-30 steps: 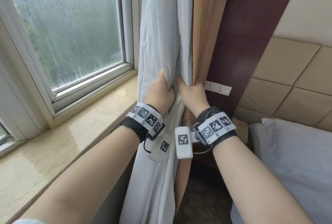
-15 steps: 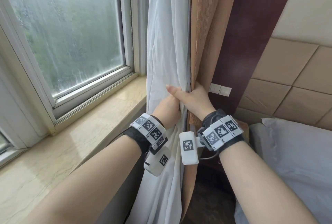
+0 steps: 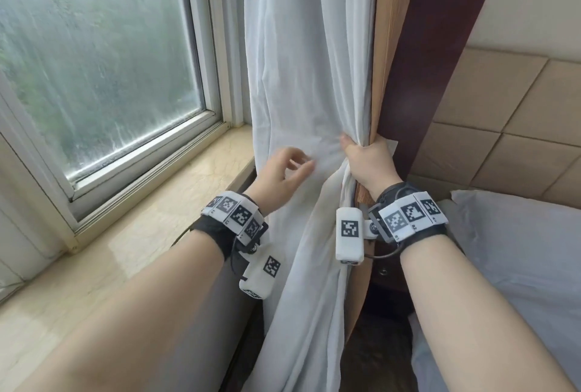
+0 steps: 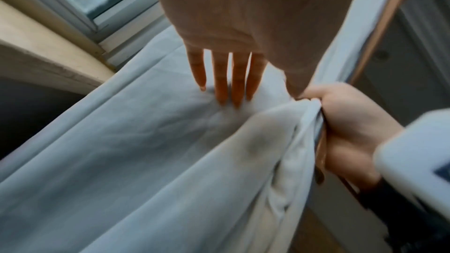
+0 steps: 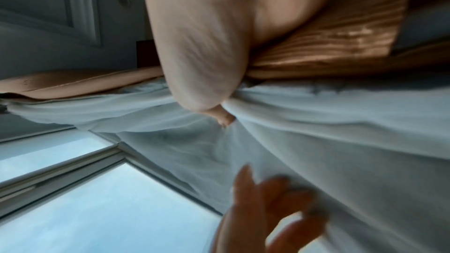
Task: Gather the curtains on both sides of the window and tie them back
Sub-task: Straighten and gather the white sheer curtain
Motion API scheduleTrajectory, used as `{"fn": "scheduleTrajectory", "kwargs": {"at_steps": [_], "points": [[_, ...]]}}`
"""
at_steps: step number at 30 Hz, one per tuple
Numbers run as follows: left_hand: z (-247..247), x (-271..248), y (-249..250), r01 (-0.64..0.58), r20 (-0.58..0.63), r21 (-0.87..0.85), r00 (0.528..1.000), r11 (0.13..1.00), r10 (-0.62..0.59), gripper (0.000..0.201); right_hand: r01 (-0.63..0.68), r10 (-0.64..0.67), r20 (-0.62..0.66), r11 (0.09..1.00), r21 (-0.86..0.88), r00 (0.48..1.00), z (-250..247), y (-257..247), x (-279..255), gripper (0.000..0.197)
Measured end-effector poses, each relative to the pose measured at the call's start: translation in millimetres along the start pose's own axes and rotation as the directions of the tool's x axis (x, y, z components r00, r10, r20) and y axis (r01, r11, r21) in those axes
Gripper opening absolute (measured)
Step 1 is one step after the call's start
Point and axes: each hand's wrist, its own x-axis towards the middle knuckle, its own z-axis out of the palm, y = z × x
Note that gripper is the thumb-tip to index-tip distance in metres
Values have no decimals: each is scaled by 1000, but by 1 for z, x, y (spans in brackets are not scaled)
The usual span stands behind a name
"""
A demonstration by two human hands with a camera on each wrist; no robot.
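Note:
A white sheer curtain [image 3: 301, 61] hangs to the right of the window, with a tan curtain [image 3: 385, 55] behind it against the wall. My right hand [image 3: 366, 157] grips both curtains bunched together at sill height; in the left wrist view that right hand [image 4: 350, 122] clutches the gathered folds of the white curtain [image 4: 151, 157]. My left hand [image 3: 283, 168] is open, its fingers [image 4: 235, 80] straight and spread against the white cloth just left of the bunch. In the right wrist view the right hand [image 5: 202, 68] clamps the white curtain [image 5: 316, 122] and tan curtain [image 5: 328, 45].
The window [image 3: 94, 55] and its beige stone sill [image 3: 151, 212] lie to the left. A dark red wall panel [image 3: 440, 46], tan padded headboard [image 3: 509, 115] and a white pillow [image 3: 518, 253] stand to the right. A dark nightstand [image 3: 386, 272] sits below my right wrist.
My left hand let go of the curtain and drew back to the left, fingers spread. The right hand kept its grip and pulled the bunch to the right.

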Motion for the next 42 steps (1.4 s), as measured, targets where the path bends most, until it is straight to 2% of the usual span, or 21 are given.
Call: {"fn": "scheduleTrajectory", "kwargs": {"at_steps": [4, 7, 9, 11, 12, 14, 15, 19, 22, 27, 30, 32, 34, 36, 42], "points": [[-9, 24, -14, 101, -231, -66, 966, 993, -114, 43, -30, 31, -14, 998, 57, 999, -11, 4, 5, 9], [-18, 43, -22, 164, -328, -156, 922, 974, -207, 65, -54, 58, -18, 987, 154, 998, -15, 5, 7, 12], [-22, 53, -26, 191, -311, -205, 917, 960, -249, 85, -66, 72, -16, 970, 236, 997, -17, 5, 9, 11], [-25, 61, -24, 211, -195, -337, 938, 917, -288, 99, -82, 91, -13, 946, 315, 996, -19, 5, 11, 12], [-25, 64, -23, 216, -117, -443, 948, 870, -296, 101, -89, 99, -12, 932, 350, 995, -19, 5, 12, 11], [-23, 69, -19, 206, -28, -561, 963, 802, -268, 83, -102, 114, -6, 910, 402, 993, -19, 4, 14, 7], [-22, 71, -17, 207, -38, -552, 962, 808, -272, 70, -108, 121, -5, 905, 412, 993, -19, 3, 15, 6], [-15, 78, -21, 192, -197, -466, 929, 864, -313, 40, -113, 129, -9, 899, 423, 992, -18, 5, 17, 7], [-16, 79, -24, 165, -262, -461, 914, 872, -311, 11, -117, 129, -2, 904, 412, 992, -20, 5, 17, 6], [-18, 75, -24, 112, -362, -327, 902, 938, -234, 15, -71, 90, -33, 925, 374, 995, -21, 5, 15, 12], [-17, 68, -21, 98, -424, -284, 879, 954, -216, 15, -40, 65, -73, 954, 297, 995, -22, 7, 17, 12], [-17, 62, -21, 85, -461, -302, 859, 950, -224, 15, -12, 35, -106, 977, 212, 994, -21, 10, 19, 8], [-19, 58, -23, 82, -494, -320, 836, 944, -240, 14, 28, -12, -119, 991, 128, 993, -19, 12, 21, 22], [-24, 54, -22, 65, -534, -334, 809, 940, -246, 20, 47, -38, -116, 996, 72, 993, -17, 12, 20, 26], [-34, 35, -4, -31, -648, -253, 747, 967, -146, 30, 64, -61, -107, 998, 23, 992, -12, 9, 16, 27]]}}
